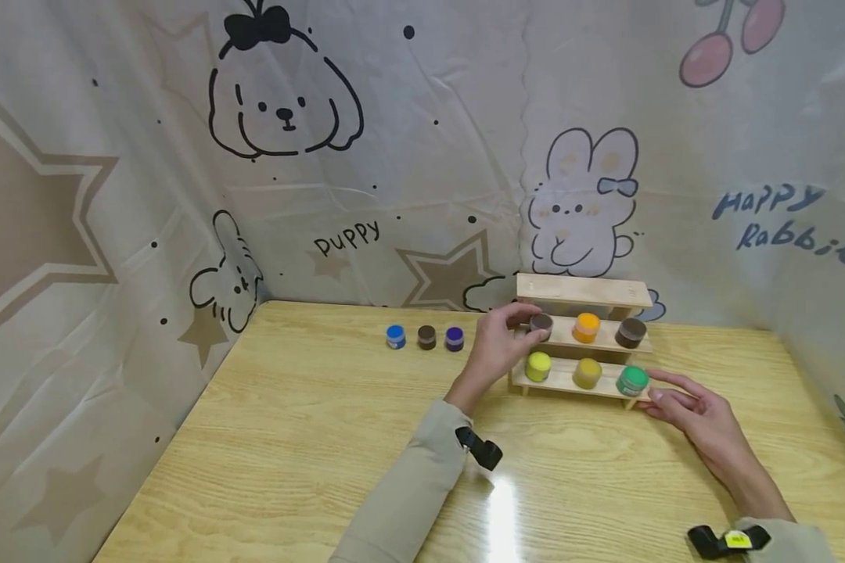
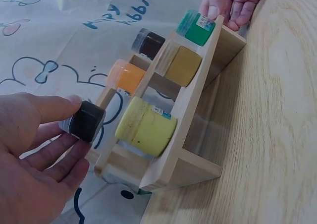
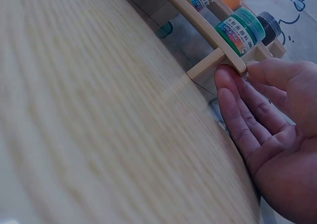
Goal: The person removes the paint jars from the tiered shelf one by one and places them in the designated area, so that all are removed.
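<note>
A wooden tiered rack [image 1: 584, 289] stands toward the back right of the table. My left hand [image 1: 498, 344] pinches a dark paint jar [image 2: 86, 121] between thumb and fingers at the left end of the middle tier. An orange jar [image 1: 587, 328] and another dark jar [image 1: 631, 333] sit farther right on that tier. Along the front tier are a yellow jar [image 1: 538, 367], an ochre jar [image 1: 587, 374] and a green jar [image 1: 633, 381]. With thumb and fingertips, my right hand [image 3: 282, 115] grips the front tier's right end, beside the green jar.
Left of the rack, a blue jar [image 1: 396, 337], a brown jar [image 1: 426, 338] and a purple jar [image 1: 454, 338] stand in a row on the wooden table [image 1: 310, 438]. A printed curtain [image 1: 422, 141] hangs behind the table and along its sides.
</note>
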